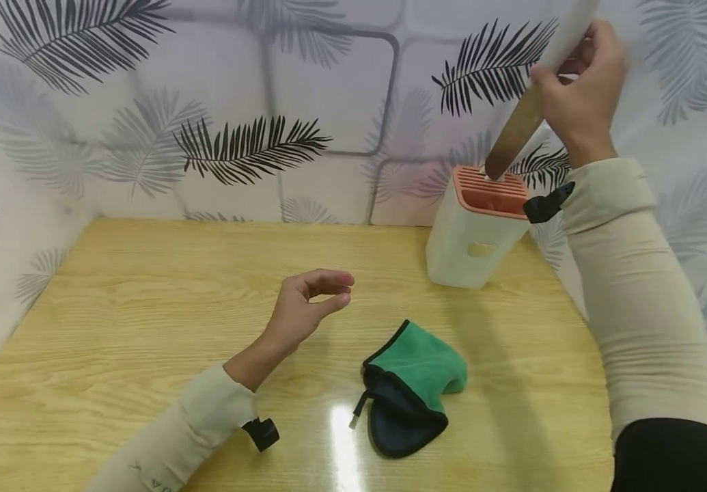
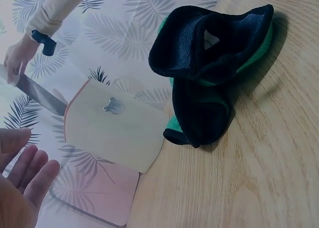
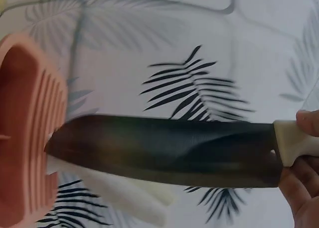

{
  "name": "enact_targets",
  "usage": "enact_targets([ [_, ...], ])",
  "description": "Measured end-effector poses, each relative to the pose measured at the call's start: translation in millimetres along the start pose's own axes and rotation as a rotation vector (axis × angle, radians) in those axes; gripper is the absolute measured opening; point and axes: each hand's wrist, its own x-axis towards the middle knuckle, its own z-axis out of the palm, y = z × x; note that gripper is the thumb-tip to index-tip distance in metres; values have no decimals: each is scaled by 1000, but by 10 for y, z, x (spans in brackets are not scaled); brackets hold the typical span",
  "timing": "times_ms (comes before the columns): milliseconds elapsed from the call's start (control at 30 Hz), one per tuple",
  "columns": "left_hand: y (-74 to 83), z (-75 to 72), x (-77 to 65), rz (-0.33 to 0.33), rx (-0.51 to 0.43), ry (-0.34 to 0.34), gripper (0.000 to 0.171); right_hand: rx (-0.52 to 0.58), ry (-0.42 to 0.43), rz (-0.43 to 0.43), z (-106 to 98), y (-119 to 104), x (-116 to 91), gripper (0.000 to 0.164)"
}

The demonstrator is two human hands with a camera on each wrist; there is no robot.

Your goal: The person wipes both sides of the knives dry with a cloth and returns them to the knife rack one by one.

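My right hand [image 1: 583,96] grips a kitchen knife [image 3: 164,150] by its pale handle, high at the right. The broad blade slants down, its tip at the slotted orange top of a white knife holder [image 1: 476,236]; whether the tip has entered a slot I cannot tell. Behind the blade, a second white handle [image 3: 124,193] sticks out of the holder in the right wrist view. My left hand [image 1: 304,304] hovers over the table with relaxed, slightly bent fingers and holds nothing. Nearest to it lies a crumpled green fleece item [image 1: 430,365] with dark lining and black edging.
The wooden table [image 1: 175,294] runs back to a wall covering [image 1: 328,89] with leaf prints. The holder stands at the table's back right corner. A short black cord [image 1: 362,404] hangs from the fleece item.
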Motion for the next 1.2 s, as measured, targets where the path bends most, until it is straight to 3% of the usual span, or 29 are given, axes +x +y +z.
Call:
enact_targets([
  [200,-4,3,5,11,-1,-3,24,-27,-59,10,-38,324,-42,43],
  [467,4,-4,6,10,24,-4,25,-99,-123,121,42,675,-151,47],
  [767,18,-14,-4,17,25,-5,25,-137,-137,168,177,919,-336,42],
  [1033,18,-32,-11,19,19,-3,26,-200,-70,32,281,1061,-468,37],
  [1200,17,-46,-21,7,15,-4,26,-251,-48,31,333,1113,-563,36],
])
